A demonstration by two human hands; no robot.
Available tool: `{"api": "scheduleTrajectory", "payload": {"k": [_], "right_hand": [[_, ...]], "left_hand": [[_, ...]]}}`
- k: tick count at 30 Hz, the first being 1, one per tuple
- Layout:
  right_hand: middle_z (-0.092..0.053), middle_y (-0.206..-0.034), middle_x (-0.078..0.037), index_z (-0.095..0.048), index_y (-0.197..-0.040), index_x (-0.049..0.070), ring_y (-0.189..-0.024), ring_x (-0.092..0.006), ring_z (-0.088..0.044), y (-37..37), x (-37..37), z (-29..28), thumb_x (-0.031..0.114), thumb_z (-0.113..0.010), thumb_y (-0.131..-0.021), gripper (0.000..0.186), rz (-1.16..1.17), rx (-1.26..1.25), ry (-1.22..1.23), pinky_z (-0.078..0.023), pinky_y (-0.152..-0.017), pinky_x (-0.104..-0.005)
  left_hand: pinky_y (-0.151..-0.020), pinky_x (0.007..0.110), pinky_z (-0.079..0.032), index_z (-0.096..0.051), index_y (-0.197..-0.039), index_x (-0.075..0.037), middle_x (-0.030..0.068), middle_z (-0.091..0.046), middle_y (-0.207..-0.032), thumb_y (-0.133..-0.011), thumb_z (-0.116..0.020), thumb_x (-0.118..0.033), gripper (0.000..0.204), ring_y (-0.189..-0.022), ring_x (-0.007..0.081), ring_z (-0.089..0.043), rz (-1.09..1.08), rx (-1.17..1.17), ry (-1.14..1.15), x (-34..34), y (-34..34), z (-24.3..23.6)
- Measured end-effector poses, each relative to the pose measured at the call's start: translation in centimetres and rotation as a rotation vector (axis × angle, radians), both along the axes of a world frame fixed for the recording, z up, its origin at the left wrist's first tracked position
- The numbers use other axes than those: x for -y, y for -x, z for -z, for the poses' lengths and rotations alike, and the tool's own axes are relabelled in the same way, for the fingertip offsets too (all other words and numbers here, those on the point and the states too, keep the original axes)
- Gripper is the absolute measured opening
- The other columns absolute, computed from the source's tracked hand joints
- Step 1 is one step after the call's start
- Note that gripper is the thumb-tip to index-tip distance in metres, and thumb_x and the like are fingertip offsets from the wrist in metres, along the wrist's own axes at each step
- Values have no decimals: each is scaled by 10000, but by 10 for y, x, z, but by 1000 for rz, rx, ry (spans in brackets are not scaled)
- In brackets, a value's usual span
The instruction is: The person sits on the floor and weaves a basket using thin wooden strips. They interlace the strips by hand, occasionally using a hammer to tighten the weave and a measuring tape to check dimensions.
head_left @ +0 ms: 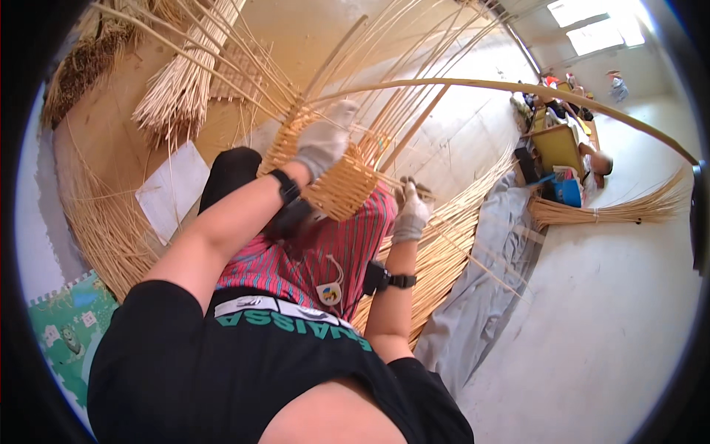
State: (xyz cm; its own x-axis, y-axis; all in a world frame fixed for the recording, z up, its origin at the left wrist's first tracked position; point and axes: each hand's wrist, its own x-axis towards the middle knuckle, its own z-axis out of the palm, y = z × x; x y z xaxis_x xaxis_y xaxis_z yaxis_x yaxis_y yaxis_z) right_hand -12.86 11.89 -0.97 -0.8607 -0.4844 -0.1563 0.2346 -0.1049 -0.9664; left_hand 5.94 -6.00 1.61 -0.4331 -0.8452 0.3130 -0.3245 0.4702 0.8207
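A half-woven wicker basket [342,189], yellowish tan, rests against my lap with long bare stakes fanning up and away from it. My left hand [325,139], in a white glove, is closed on the basket's woven wall; its fingertips are partly hidden. To the right of the weave, my right hand [412,212], in a pale glove with dark fingertips, pinches a thin wicker strand [481,260]. That strand trails off to the lower right. A thick bent rod [503,83] arches from the basket toward the right edge.
Loose wicker strands [451,244] lie in a long pile at my right beside a grey cloth [473,296]. Bundled strands [181,92] stand at the far left, near a white sheet [174,189]. Another bundle [614,211] lies right, near a blue container [568,191] and a person [595,159].
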Motion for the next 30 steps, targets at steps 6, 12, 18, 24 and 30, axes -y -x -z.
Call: {"api": "scheduleTrajectory", "payload": {"k": [6, 12, 18, 24, 30], "right_hand": [[-590, -1347, -265, -418, -1478, 139, -1241, -417, -594, 36, 80, -40, 72, -745, -834, 725, -319, -965, -260, -519, -1012, -436], [-529, -1438, -259, -340, -1572, 197, -1355, -413, -486, 37, 120, -69, 261, -798, -795, 904, -252, -1445, -538, -372, -1142, -453], [-692, -1134, -245, -530, -1413, 171, -1059, -455, -638, 116, 17, -23, 488, -577, -960, 555, -762, -1256, -1154, -501, -925, -504], [-712, -1038, -191, -732, -1075, 170, -987, -392, -652, 118, -9, -7, 467, -502, -990, 385, -732, -1337, -1066, -514, -858, -468], [-744, -896, -150, -773, -993, 101, -945, -356, -693, 105, -76, 32, 518, -667, -892, 442, -661, -1030, -995, -540, -819, -430]], "left_hand": [[-918, 453, -518, -707, -1142, -53, 249, -710, -1068, -1022, -429, -469, 514, -1040, 377, -688, 527, 668, -74, 2, 49, 47], [-854, 452, -540, -689, -1100, 26, 236, -722, -1044, -948, -564, -474, 537, -961, 369, -713, 360, 595, -438, -2, 43, 21], [-1036, 461, -443, -425, -1467, -52, 207, -684, -1192, -882, -725, -270, 693, -1173, 333, -635, 287, 333, -180, -28, 18, -23], [-1222, 417, -244, -255, -1586, -95, 194, -611, -1353, -844, -764, -348, 934, -1365, 301, -494, 458, 495, 159, -57, 23, 9], [-1191, 398, -290, -279, -1586, -119, 153, -593, -1402, -812, -786, -395, 966, -1345, 306, -516, 529, 534, 130, -54, 22, 10]]}}
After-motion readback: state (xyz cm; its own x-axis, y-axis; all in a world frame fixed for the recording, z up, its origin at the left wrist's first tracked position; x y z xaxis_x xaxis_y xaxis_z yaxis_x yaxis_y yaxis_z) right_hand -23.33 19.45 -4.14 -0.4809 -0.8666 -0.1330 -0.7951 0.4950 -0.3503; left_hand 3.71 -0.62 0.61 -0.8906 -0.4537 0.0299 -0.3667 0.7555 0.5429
